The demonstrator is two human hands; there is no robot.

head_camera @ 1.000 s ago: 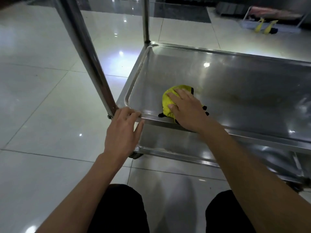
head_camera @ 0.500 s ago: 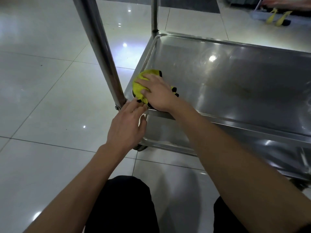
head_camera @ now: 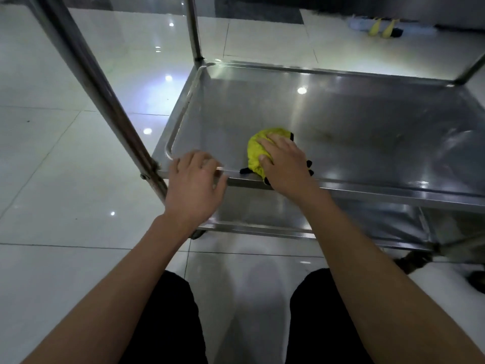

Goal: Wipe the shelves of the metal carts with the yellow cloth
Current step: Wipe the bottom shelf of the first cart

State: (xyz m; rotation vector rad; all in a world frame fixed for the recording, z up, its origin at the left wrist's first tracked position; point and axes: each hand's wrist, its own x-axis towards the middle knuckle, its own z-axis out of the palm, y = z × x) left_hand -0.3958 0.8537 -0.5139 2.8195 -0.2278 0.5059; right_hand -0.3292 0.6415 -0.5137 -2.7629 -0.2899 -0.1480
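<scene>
Metal cart (head_camera: 341, 122): stainless steel, with a tray-like middle shelf with a raised rim and rounded corners, and a lower shelf (head_camera: 262, 214) visible beneath its near edge. Upright posts: one thick post (head_camera: 105, 95) at the near left corner, slanting across the left of the view; one thinner post (head_camera: 194, 30) at the far left corner; a third partly seen at the far right. Yellow cloth (head_camera: 256, 153): bunched into a ball with black trim showing at its edges, lying on the middle shelf near the near rim, left of the shelf's centre. Right hand (head_camera: 283, 164): laid palm-down over the cloth, fingers spread and curved over its top, thumb against its near left side, pressing it to the shelf surface. Left hand (head_camera: 195, 185): resting on the near rim of the middle shelf just right of the near left post, fingers bent over the edge; the cloth lies just beside it, apart. Floor (head_camera: 65, 179): pale glossy tiles with reflected ceiling lights. Far right background: two yellow objects (head_camera: 381, 28) beside a dark item on the floor, too small to identify. Person's dark-clothed knees at the near edge of view.
</scene>
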